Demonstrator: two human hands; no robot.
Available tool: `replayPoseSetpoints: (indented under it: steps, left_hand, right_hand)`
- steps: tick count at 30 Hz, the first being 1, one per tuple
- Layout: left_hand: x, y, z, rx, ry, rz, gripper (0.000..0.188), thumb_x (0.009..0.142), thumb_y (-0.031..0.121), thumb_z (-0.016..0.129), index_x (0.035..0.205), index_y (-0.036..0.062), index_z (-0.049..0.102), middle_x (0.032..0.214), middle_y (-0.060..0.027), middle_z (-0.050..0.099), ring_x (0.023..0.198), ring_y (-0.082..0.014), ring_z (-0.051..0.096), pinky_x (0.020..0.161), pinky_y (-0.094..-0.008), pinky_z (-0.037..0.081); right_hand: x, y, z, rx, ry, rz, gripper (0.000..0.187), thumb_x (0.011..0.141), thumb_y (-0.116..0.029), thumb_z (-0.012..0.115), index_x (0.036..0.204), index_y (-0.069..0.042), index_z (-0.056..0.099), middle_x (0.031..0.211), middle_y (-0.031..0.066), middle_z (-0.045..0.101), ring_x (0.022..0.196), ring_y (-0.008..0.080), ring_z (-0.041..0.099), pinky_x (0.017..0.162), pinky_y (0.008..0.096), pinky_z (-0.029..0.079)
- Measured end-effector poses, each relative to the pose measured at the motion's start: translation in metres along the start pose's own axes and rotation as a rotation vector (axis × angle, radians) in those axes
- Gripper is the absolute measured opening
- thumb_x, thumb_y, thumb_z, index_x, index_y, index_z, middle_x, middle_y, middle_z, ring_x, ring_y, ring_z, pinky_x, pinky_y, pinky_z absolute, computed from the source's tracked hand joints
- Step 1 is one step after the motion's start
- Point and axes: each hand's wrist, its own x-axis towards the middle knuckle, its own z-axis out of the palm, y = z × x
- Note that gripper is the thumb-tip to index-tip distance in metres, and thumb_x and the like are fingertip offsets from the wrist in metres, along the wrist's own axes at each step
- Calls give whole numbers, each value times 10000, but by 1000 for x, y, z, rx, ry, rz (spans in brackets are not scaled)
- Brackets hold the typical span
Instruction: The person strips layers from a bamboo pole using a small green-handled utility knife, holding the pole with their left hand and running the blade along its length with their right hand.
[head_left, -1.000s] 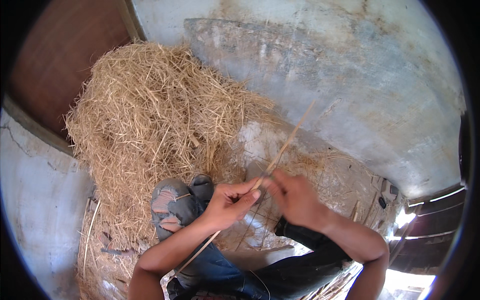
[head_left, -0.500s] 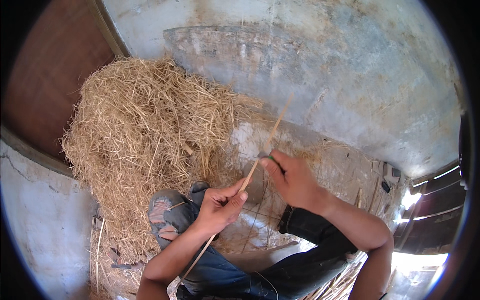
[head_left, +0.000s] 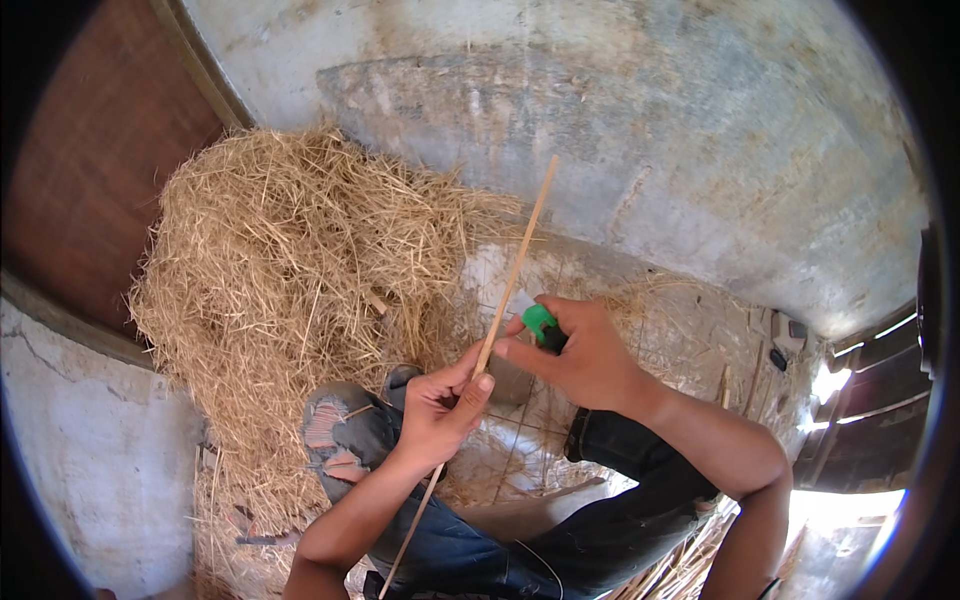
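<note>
The bamboo strip [head_left: 527, 235] was pinched between the thumb and fingers of the left hand [head_left: 437, 415]. Its upper length was pointed away from the body and its lower length was extended down over the jeans [head_left: 440, 540]. The green-and-black handle of a knife [head_left: 537, 318] was gripped in the curled right hand [head_left: 590, 360]. The pale blade [head_left: 521, 302] was positioned at the strip, above the left hand; whether contact was made could not be determined. The right thumb was placed close to the strip.

A cut to the left thumb or fingers was considered possible if the blade were slipped downward. Splitting could be caused by too deep a bite, and swaying by the unsupported upper end.

Farther out, tiled floor [head_left: 515, 440], a straw heap [head_left: 290, 260] and a stained wall [head_left: 650, 130] were seen.
</note>
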Motion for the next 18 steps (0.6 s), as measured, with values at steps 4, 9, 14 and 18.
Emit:
replayPoseSetpoints:
  steps: [4,9,14,18]
  left_hand:
    - [-2,-11,6,81,71,26,485,1045,155,600,1502,52,477,697,61,553,583,-22,468,547,-200,381]
    - [0,-19,12,78,100,79,485,1040,164,612,1496,56,487,718,51,568,578,-28,477,536,-202,384]
    - [1,-9,10,1,215,-7,460,1057,198,580,1489,62,497,680,42,545,532,-30,425,463,-211,325]
    - [-20,13,30,48,146,-55,480,1070,228,555,1514,71,463,647,24,539,514,-30,430,465,-208,343]
  right_hand:
    - [-1,8,10,-95,19,-117,210,891,-218,770,916,-25,694,616,39,575,553,83,472,509,287,390]
    - [-4,8,10,-4,2,-215,211,875,-203,756,877,-14,661,610,112,576,522,135,516,502,327,422]
    - [-18,-6,13,-18,25,-309,281,853,-246,777,841,-11,624,607,97,566,533,134,526,502,329,424]
    - [-25,-27,-5,75,241,-142,318,858,-277,789,849,-5,622,617,70,555,560,123,520,522,322,424]
